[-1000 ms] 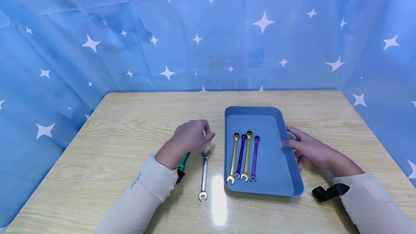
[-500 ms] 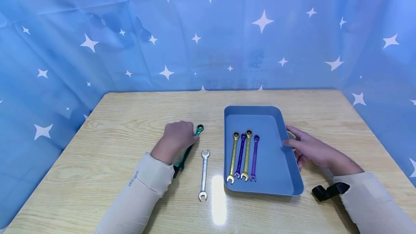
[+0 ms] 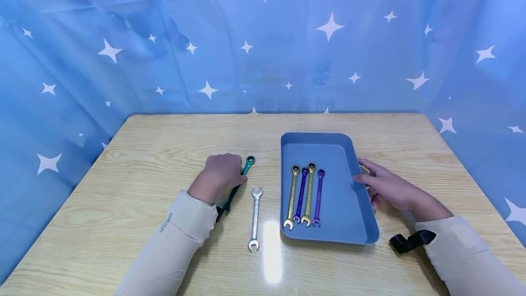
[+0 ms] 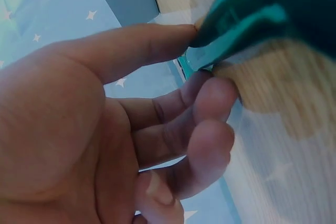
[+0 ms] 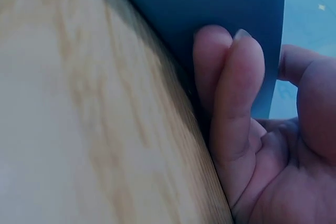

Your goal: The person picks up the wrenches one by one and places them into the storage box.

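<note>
A green ratcheting wrench (image 3: 233, 194) lies slantwise at the left hand (image 3: 219, 172), its ring end pointing away from the person. Thumb and fingertips pinch this wrench (image 4: 241, 24) in the left wrist view, while the other fingers curl loosely below. Just to the right is a silver double open-end wrench (image 3: 255, 218) on the table. The right hand (image 3: 388, 188) grips the right side of a blue-grey tray (image 3: 341, 195), thumb over the rim and fingers against the outer wall (image 5: 210, 3). Two gold wrenches (image 3: 292, 198) and two purple wrenches (image 3: 318, 198) lie alternating inside the tray.
The wooden table (image 3: 164, 150) reaches back to a blue curtain (image 3: 263, 58) with white stars, which also hangs along both sides. A black strap piece (image 3: 412, 242) sticks out from the right wrist.
The left hand has moved left from above the silver wrench's top end onto the green wrench, whose ring end has come into sight. The right hand keeps its place at the tray.
</note>
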Available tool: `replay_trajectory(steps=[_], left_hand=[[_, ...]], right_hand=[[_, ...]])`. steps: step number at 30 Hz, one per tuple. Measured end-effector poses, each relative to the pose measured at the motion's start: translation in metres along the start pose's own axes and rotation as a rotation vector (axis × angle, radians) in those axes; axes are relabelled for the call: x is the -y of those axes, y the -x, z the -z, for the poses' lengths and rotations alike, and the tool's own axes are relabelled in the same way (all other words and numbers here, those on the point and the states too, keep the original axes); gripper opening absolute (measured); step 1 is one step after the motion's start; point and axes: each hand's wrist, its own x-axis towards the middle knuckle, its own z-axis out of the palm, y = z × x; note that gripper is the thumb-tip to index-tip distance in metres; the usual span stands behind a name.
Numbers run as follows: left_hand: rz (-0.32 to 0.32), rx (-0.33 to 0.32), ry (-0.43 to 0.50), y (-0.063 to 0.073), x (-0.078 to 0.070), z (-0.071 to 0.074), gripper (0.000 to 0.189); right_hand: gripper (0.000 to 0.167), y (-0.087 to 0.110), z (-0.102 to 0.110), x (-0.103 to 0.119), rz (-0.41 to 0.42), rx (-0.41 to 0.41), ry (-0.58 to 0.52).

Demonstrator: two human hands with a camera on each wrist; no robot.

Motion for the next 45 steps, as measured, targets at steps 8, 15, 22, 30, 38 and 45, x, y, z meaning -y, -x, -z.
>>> replay_trajectory(steps=[8,15,22,30,38,45], left_hand=[[-0.011,0.016,0.003,-0.0006,0.0002,-0.0024,0.044],[-0.041,0.088,0.071,0.0001,-0.0004,-0.0019,0.047],[-0.065,0.127,0.114,0.0005,0.0001,-0.0019,0.050],[-0.080,0.153,0.143,0.0012,0.0024,-0.0020,0.053],[-0.098,0.119,0.153,0.0011,0.0044,-0.0024,0.050],[-0.102,0.112,0.146,0.0012,0.0034,-0.0015,0.049]], right_hand=[[0.079,0.0002,0.0017,-0.0016,-0.003,0.005,-0.004],[0.079,-0.0003,0.0026,-0.0036,-0.002,0.003,0.004],[0.079,-0.0013,0.0022,-0.0025,-0.011,0.001,0.002],[0.080,-0.0025,0.0019,-0.0010,-0.013,0.010,0.000],[0.080,-0.0024,0.0020,-0.0002,-0.012,0.007,0.007],[0.079,0.0003,0.0026,0.0019,-0.003,0.012,0.010]])
